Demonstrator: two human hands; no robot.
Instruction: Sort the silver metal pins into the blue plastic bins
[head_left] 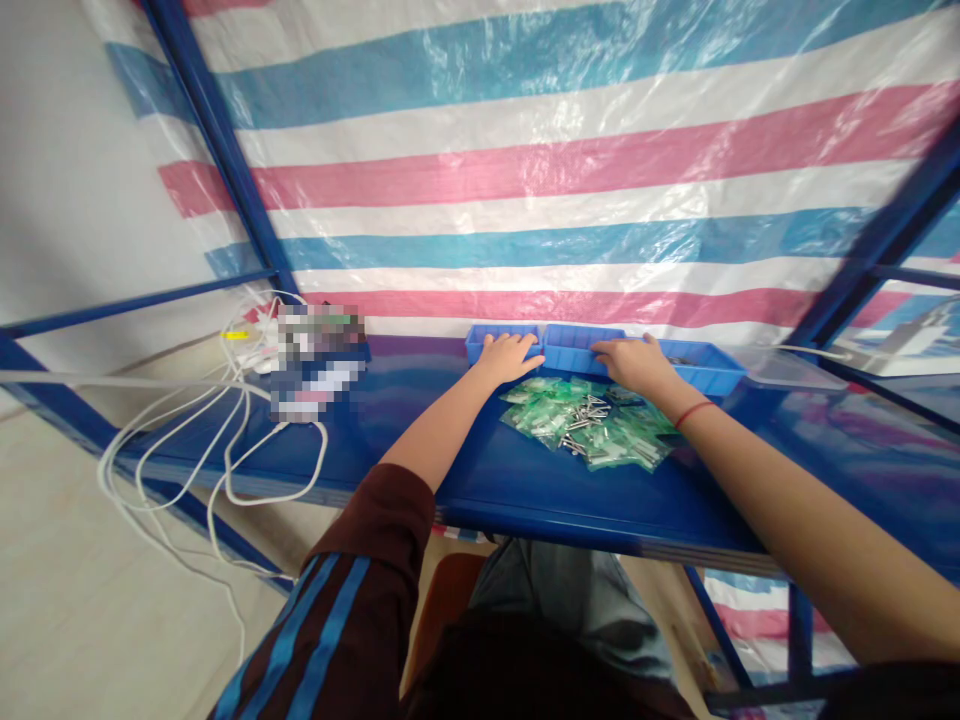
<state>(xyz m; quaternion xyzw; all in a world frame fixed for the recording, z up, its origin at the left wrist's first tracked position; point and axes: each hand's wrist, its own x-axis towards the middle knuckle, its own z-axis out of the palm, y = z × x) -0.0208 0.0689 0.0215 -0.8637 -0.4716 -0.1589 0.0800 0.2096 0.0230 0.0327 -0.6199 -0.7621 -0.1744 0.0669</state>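
Three blue bins in a row at the table's back edge: left bin (474, 352), middle bin (564, 358), right bin (716, 381), the last with small dark bits inside. Left hand (511, 358) fingers spread over the left bin; right hand (637, 366) fingers bunched at the middle bin's right end, can't tell if pinching anything. For good handling here: light pressure on rims so bins don't tip, fingertips where the eyes can check them, right forearm lifted clear of the pile. Just in front: green-tinted plastic bags (626, 450), loose metal screws (590, 411) among them, all on the blue table (480, 495). Farther left, white cables (322, 460); behind, striped sheet (525, 190).
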